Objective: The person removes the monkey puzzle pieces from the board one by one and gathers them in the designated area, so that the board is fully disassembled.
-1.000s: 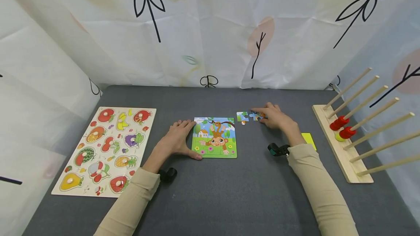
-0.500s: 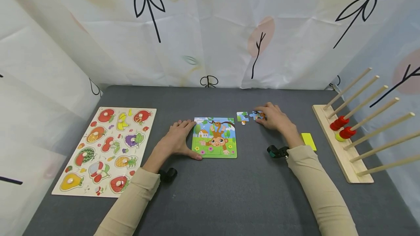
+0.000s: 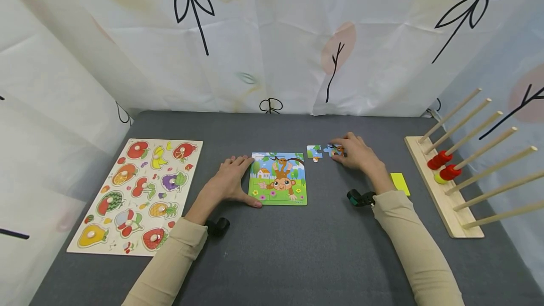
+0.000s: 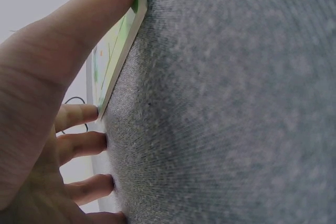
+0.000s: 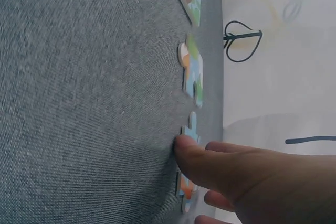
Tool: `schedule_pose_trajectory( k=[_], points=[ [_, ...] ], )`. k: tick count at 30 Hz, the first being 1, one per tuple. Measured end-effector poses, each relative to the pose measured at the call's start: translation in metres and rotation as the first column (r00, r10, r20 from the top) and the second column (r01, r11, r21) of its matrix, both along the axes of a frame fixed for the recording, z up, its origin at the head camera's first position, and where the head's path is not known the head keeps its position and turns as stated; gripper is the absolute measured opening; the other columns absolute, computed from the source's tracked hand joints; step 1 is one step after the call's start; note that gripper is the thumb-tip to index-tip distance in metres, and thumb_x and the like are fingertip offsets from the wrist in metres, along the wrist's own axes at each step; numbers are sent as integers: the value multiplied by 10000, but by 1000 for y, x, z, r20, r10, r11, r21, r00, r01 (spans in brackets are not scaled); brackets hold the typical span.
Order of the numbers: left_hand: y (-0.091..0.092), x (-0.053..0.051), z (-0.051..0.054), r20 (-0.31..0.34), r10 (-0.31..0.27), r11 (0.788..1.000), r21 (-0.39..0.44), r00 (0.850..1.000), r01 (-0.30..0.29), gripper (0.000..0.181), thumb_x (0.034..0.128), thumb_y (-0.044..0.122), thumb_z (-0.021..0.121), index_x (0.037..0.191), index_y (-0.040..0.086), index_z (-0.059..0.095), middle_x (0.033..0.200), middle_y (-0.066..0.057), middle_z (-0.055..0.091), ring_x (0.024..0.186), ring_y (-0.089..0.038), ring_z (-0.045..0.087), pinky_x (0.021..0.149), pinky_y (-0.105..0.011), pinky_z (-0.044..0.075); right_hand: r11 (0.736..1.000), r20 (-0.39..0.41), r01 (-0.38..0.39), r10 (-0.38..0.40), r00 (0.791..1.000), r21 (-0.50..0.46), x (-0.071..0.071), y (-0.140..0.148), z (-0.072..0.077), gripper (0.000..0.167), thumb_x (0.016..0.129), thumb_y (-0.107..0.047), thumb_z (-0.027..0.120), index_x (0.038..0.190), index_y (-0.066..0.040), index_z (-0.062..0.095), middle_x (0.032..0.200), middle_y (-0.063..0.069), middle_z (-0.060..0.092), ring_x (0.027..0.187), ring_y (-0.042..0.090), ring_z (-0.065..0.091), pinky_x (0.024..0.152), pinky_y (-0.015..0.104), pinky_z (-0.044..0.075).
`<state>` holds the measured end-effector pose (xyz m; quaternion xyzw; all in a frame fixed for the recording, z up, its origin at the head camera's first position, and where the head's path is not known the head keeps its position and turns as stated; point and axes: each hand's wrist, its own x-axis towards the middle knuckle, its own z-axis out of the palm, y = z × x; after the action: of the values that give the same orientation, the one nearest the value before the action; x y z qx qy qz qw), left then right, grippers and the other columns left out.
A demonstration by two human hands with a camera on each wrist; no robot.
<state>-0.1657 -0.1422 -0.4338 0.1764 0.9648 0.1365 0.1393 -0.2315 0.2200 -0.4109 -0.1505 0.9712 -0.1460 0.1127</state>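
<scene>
A jigsaw puzzle of a monkey (image 3: 278, 178) lies flat in the middle of the table. My left hand (image 3: 227, 181) rests at its left side, thumb at the near corner and index finger at the far corner; the other fingers touch the cloth in the left wrist view. To the right of the puzzle lies one loose jigsaw piece (image 3: 314, 151). Just beyond it my right hand (image 3: 359, 155) pinches a second jigsaw piece (image 5: 186, 182) between thumb and fingers, low at the table. Part of that piece is hidden by the thumb.
On the left lies a wooden fruit puzzle board (image 3: 140, 192). A wooden peg rack (image 3: 442, 188) with red and yellow beads (image 3: 448, 172) stands at the right. Beside my right wrist lies a yellow flat piece (image 3: 400, 183). A white printed curtain (image 3: 289, 60) hangs behind the table.
My right hand's fingers have drawn from lying over the jigsaw piece to pinching it at its edges, and the piece has shifted slightly right. The left hand has stayed in place.
</scene>
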Motion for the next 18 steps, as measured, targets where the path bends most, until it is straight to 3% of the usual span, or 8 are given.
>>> schedule_pose_trajectory(
  k=[10, 18],
  points=[
    [0, 1, 0, 5, 13, 1000, 5, 1000, -13, 1296, 611, 678, 897, 1600, 73, 319, 1645, -221, 339, 1520, -521, 277, 1200, -698, 280, 991, -77, -42, 33, 996, -123, 10, -18, 7, 453, 986, -199, 683, 1411, -61, 607, 1329, 256, 515, 1103, 398, 504, 788, 544, 479],
    [1, 0, 0, 4, 13, 1000, 6, 1000, -13, 1295, 610, 676, 898, 1601, 77, 320, 1645, -220, 338, 1520, -523, 274, 1197, -702, 279, 970, -65, -94, 82, 995, -226, 20, -42, 8, 445, 977, -190, 699, 1401, -75, 623, 1339, 225, 531, 1173, 401, 520, 876, 576, 470]
  ],
)
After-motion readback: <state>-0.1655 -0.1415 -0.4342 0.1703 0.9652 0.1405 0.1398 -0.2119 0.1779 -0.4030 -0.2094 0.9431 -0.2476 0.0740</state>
